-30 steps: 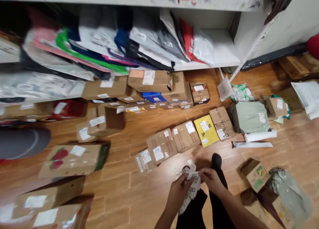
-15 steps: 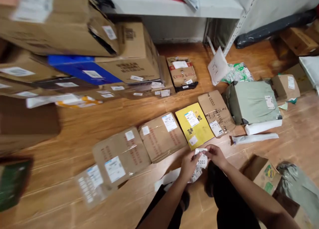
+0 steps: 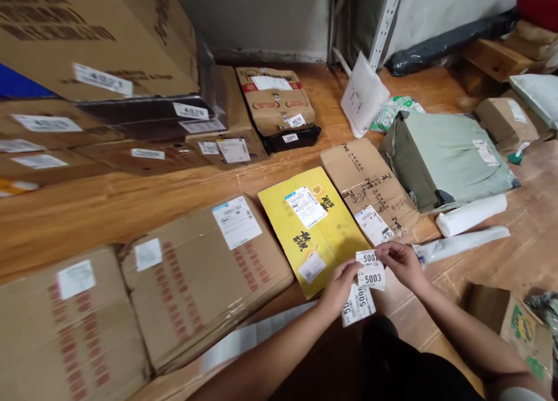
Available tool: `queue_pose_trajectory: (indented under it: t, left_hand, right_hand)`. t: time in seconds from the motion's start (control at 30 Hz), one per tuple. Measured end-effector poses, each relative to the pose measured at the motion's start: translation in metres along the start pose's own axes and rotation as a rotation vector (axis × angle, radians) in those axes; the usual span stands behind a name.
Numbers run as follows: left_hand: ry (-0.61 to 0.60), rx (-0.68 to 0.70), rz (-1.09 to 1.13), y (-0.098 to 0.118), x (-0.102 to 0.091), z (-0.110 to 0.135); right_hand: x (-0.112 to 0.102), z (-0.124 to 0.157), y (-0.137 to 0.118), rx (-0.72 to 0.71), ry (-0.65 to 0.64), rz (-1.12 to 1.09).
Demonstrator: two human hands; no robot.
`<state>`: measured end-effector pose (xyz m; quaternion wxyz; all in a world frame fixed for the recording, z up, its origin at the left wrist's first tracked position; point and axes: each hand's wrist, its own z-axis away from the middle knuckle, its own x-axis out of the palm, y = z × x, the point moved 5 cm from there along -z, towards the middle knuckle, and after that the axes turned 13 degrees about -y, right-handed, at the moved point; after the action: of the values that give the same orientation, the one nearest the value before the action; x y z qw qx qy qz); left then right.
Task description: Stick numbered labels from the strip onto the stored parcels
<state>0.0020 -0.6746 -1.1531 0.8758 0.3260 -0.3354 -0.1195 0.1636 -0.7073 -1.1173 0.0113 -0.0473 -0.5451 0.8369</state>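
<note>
My left hand (image 3: 340,289) pinches a strip of white number labels (image 3: 371,278) printed 5002 and 5003, with more of the strip hanging below. The fingers of my right hand (image 3: 401,264) close on the strip's upper right corner. Just beyond my hands lies a yellow parcel (image 3: 279,215) with a shipping label and a small white label on it. To its right is a brown carton (image 3: 349,163) with black print and a shipping label. Left of the yellow parcel sits a taped carton (image 3: 204,273) with red print, with a similar carton (image 3: 39,314) against it.
Stacked labelled boxes (image 3: 143,52) stand at the upper left. A flat box (image 3: 270,107) and a white packet (image 3: 364,93) lie near the shelf post (image 3: 386,26). Rightward are a grey-green wrapped parcel (image 3: 453,151), white rolls (image 3: 471,214) and an open carton (image 3: 492,308).
My view has moved closer and rightward along the row of parcels. The label strip shows more fully between my hands, with 5002 now visible above 5003.
</note>
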Motion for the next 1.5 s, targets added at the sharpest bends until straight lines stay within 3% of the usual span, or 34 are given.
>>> queue_pose_trajectory:
  t: [0.2, 0.3, 0.43, 0.5, 0.6, 0.67, 0.77, 0.83, 0.97, 1.17, 1.37, 1.5]
  left_hand:
    - [0.005, 0.021, 0.060, -0.003, 0.005, 0.002]
    - [0.022, 0.060, -0.003, -0.001, 0.003, -0.001]
    - [-0.043, 0.110, -0.144, -0.003, 0.004, -0.009]
    - [-0.066, 0.085, -0.249, -0.012, 0.004, -0.013]
    - [-0.044, -0.002, -0.409, -0.038, -0.002, -0.015]
    - [-0.075, -0.058, -0.527, -0.058, -0.005, -0.012]
    - [-0.224, -0.134, -0.760, -0.087, -0.008, -0.001]
    - [-0.290, -0.151, -0.872, -0.098, -0.012, 0.009]
    - [-0.272, -0.058, -0.868, -0.089, -0.021, 0.028]
    - [-0.235, 0.063, -0.782, -0.057, -0.024, 0.037]
    - [-0.189, 0.009, -0.760, -0.066, -0.022, 0.033]
    - [-0.187, -0.032, -0.728, -0.070, -0.013, 0.028]
  right_hand:
    - [0.000, 0.002, 0.000, -0.062, 0.034, -0.007]
    - [-0.003, 0.001, 0.000, -0.076, 0.037, 0.010]
    - [-0.003, 0.002, 0.007, -0.108, 0.027, 0.028]
    - [0.001, 0.005, 0.022, -0.115, 0.025, 0.016]
    - [0.003, 0.012, 0.063, -0.054, 0.028, -0.025]
    - [-0.010, 0.015, 0.094, -0.036, 0.125, -0.014]
    - [-0.049, 0.012, 0.125, -0.094, 0.374, 0.063]
    - [-0.074, 0.003, 0.138, -0.114, 0.450, 0.092]
    - [-0.093, -0.014, 0.149, -0.128, 0.538, 0.123]
    - [-0.073, -0.015, 0.160, -0.130, 0.674, 0.116]
    - [-0.079, -0.010, 0.162, -0.083, 0.793, 0.151]
    - [-0.078, -0.013, 0.151, -0.102, 0.707, 0.150]
